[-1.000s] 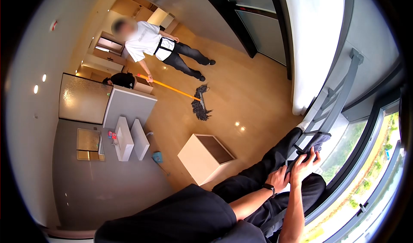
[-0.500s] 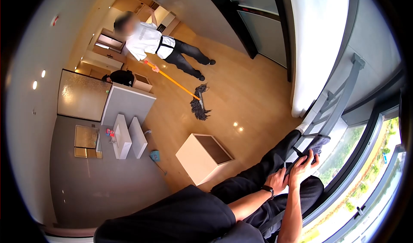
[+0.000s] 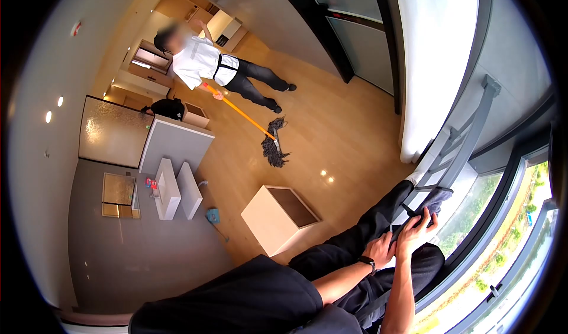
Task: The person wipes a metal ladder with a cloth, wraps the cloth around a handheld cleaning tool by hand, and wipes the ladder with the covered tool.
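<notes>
My left hand [image 3: 380,250], with a dark band on its wrist, is closed on a dark item whose kind I cannot make out. Beside it my right hand [image 3: 416,233] curls its fingers over the same item, above my bent leg. A dark grey, fuzzy cloth-like piece [image 3: 436,200] extends beyond my fingers, close to the grey ladder [image 3: 467,142]. Narrow black and white parts show near the hands. My fingers hide where these pieces join.
A person [image 3: 204,61] in a white shirt holds an orange-handled mop [image 3: 274,143] on the wooden floor. Nearer stands an open pale box-shaped cabinet [image 3: 272,219]. A blue dustpan [image 3: 213,216] is by the grey wall. Window frames [image 3: 503,216] run along the right.
The view shifts very slightly. Across the room the person's raised arm moves a little, and the mop stays nearly in place. My hands keep almost the same position.
</notes>
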A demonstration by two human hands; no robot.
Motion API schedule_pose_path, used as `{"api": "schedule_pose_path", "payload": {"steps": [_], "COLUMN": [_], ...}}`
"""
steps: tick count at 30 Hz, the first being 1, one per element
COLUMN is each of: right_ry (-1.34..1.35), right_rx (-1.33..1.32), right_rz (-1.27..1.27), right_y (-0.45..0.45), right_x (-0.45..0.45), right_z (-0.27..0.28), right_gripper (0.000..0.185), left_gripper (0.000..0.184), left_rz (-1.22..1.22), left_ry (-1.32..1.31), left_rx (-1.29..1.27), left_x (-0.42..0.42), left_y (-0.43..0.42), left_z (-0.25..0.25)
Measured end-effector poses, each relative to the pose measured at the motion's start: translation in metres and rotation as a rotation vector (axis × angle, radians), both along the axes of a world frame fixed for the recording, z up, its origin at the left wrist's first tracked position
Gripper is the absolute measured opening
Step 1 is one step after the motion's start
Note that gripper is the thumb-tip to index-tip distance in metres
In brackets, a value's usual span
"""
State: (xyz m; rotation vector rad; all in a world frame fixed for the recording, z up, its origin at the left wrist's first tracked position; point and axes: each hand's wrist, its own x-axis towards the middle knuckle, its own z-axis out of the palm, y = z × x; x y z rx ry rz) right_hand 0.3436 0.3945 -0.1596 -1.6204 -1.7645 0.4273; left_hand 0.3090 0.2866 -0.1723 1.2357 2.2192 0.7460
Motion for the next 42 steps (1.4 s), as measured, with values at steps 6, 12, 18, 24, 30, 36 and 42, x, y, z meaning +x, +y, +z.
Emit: {"api": "schedule_pose_path", "payload": {"steps": [6,12,18,24,30,36,42], "right_ry": [-0.045,-0.028,-0.043,-0.064,0.037,-0.040,-0.132], "right_rx": [0.052,0.046,0.062,0.072,-0.030,-0.191,-0.416], "right_rz": [0.004,0.001,-0.001,0.010,0.007,0.125,0.317], "right_y": [0.001,0.001,0.001,0.002,0.000,-0.005,-0.011], "right_x": [0.001,0.000,0.001,0.002,0.001,0.009,0.022], "right_z": [-0.001,0.002,-0.001,-0.001,0.004,0.005,0.016], "right_gripper": [0.027,0.027,0.027,0.028,0.030,0.065,0.100], "left_gripper": [0.021,0.021,0.022,0.022,0.024,0.029,0.031], "left_rz": [0.005,0.008,0.003,0.001,0.012,0.165,0.276], "left_ry": [-0.003,0.000,0.005,0.003,-0.049,-0.256,-0.585], "left_rx": [0.013,0.001,-0.001,-0.004,0.033,0.055,0.224], "left_x": [0.000,0.001,0.001,0.000,0.000,-0.002,-0.008], "left_y": [0.000,0.000,0.000,0.001,-0.001,-0.003,0.016], "left_z": [0.001,0.001,0.001,0.002,-0.005,-0.014,-0.007]}}
